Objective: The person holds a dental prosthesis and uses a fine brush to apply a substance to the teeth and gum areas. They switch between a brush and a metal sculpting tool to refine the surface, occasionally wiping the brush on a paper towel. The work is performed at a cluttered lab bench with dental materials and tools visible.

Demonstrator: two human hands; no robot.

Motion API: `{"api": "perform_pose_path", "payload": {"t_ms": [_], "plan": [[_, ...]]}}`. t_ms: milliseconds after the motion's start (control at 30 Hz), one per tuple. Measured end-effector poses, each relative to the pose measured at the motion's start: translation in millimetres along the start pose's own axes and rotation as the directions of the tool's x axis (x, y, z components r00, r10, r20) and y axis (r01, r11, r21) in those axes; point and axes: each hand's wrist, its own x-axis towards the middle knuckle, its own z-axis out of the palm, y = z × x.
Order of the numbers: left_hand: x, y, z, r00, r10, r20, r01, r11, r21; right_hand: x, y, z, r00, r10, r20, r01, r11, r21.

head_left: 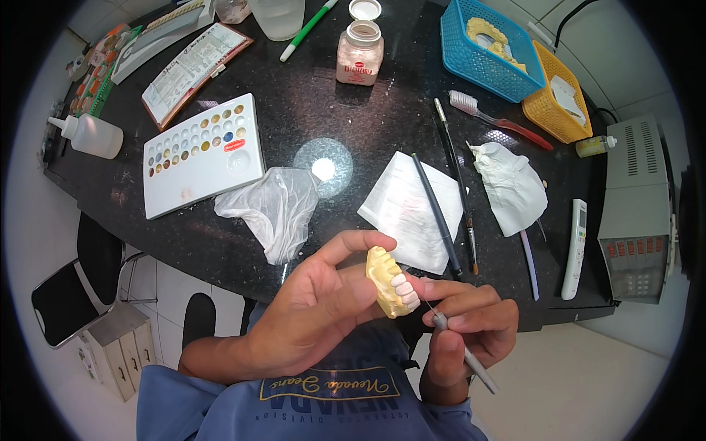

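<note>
My left hand (pixel 316 305) grips a yellow dental model (pixel 382 283) between thumb and fingers, just over the near edge of the dark counter. Several white teeth (pixel 404 290) stand along the model's right side. In my right hand (pixel 474 320) is a thin metal dental carving tool (pixel 478 367), held like a pen with its handle sloping down to the right. Its fine tip points up at the white teeth; whether it touches them I cannot tell. A right fingertip lies close beside the model.
Beyond my hands lie a white tissue (pixel 390 209) with a dark brush (pixel 437 209), a crumpled cloth (pixel 515 191) and a white palette (pixel 202 169). A jar of pink powder (pixel 360 55) stands farther back. Blue basket (pixel 485 66) and grey machine (pixel 636 209) flank the right.
</note>
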Motion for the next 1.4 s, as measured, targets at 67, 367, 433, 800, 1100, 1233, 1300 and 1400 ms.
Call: {"api": "perform_pose_path", "payload": {"t_ms": [67, 367, 433, 800, 1100, 1233, 1300, 1400], "plan": [[0.1, -0.2, -0.5, 1.0, 0.002, 0.004, -0.002, 1.0, -0.001, 0.0, 0.1, 0.3, 1.0, 0.003, -0.001, -0.003, 1.0, 0.004], [0.4, -0.9, -0.5, 1.0, 0.011, 0.015, -0.011, 1.0, -0.007, -0.7, -1.7, -0.7, 1.0, 0.013, 0.0, -0.013, 1.0, -0.021], [0.6, -0.9, -0.4, 1.0, 0.011, 0.017, -0.011, 1.0, -0.007, -0.8, -1.7, -0.7, 1.0, 0.016, -0.005, -0.016, 1.0, -0.024], [1.5, -1.0, 0.2, 1.0, 0.017, 0.026, -0.017, 1.0, -0.008, -1.2, -0.1, -1.3, 1.0, -0.011, -0.005, 0.011, 0.999, -0.05], [0.9, -0.8, -0.3, 1.0, 0.01, 0.025, -0.009, 1.0, -0.014, -2.2, 0.6, -1.6, 1.0, -0.01, -0.014, 0.01, 1.0, -0.005], [1.1, 0.4, 0.7, 1.0, 0.007, 0.026, -0.007, 1.0, -0.011, -0.8, -2.0, -3.5, 1.0, 0.014, 0.011, -0.014, 1.0, 0.002], [1.0, 0.0, 0.6, 1.0, 0.009, 0.028, -0.008, 1.0, -0.011, -1.0, -2.4, -3.5, 1.0, 0.009, 0.014, -0.009, 1.0, -0.001], [0.6, -0.4, -0.2, 0.999, 0.012, 0.034, -0.011, 1.0, -0.016, -1.5, -2.3, -3.8, 1.0, 0.004, 0.024, -0.004, 1.0, -0.003]]}}
